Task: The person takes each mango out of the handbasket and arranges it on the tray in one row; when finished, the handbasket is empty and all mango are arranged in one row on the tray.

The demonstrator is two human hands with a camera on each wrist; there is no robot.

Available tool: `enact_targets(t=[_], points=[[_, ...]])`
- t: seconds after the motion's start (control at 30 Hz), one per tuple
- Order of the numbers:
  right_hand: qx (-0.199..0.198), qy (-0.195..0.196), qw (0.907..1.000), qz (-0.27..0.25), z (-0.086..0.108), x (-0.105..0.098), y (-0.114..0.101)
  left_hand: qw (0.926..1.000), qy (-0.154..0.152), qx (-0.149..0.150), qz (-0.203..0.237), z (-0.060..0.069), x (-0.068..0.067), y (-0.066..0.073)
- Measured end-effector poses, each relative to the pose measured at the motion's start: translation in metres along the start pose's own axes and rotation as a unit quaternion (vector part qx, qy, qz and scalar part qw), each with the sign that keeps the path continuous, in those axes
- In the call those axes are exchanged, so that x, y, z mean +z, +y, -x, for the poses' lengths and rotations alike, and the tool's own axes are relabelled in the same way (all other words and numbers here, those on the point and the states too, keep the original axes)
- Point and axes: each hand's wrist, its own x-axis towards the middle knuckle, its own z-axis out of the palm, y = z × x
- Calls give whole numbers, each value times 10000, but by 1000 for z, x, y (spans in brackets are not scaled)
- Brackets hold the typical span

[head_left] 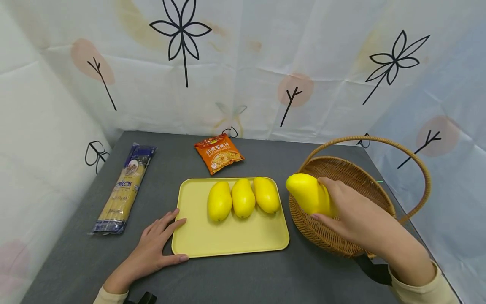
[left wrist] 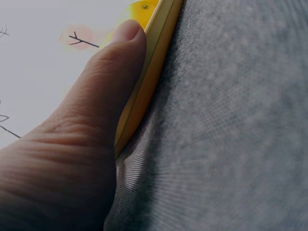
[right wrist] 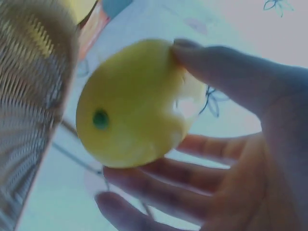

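Note:
My right hand (head_left: pixel 351 211) grips a yellow mango (head_left: pixel 309 194) over the left rim of a wicker basket (head_left: pixel 322 236). In the right wrist view the thumb and fingers wrap the mango (right wrist: pixel 134 106), whose end shows a dark green spot. Three more mangoes (head_left: pixel 243 198) lie side by side on a yellow rectangular tray (head_left: pixel 231 240), toward its back. At the tray's left edge rests my left hand (head_left: pixel 153 247), fingers spread and thumb at the near corner. The left wrist view shows that thumb (left wrist: pixel 96 86) lying against the tray's rim (left wrist: pixel 149 77).
An orange snack packet (head_left: pixel 219 154) lies behind the tray. On the left is a long pack of noodles (head_left: pixel 123 192) in blue and clear wrapping. The basket's tall handle (head_left: pixel 427 181) arches at the right, and a patterned cloth (head_left: pixel 243 63) hangs behind the grey table (head_left: pixel 243 280).

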Motion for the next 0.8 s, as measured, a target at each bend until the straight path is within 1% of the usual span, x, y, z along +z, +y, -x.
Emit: enact_targets(t=[0.1, 0.23, 0.33, 0.5, 0.7, 0.8], points=[[-294, 363, 9989, 40, 0, 8, -13, 10000, -10, -16, 16, 0, 0, 0], [-440, 625, 9970, -127, -2, 20, -31, 10000, 10, -15, 27, 0, 1, -1], [-462, 663, 9964, -269, -7, 30, -43, 10000, 40, -11, 19, 0, 2, -1], [-491, 611, 9959, -452, -17, 45, -59, 10000, 54, -21, 8, 1, 2, -1], [-591, 582, 9946, -624, -35, 59, -79, 10000, 28, -10, 71, 0, 2, 0], [-570, 479, 9945, -739, -45, 69, -93, 10000, 34, -1, 57, 1, 1, 0]])
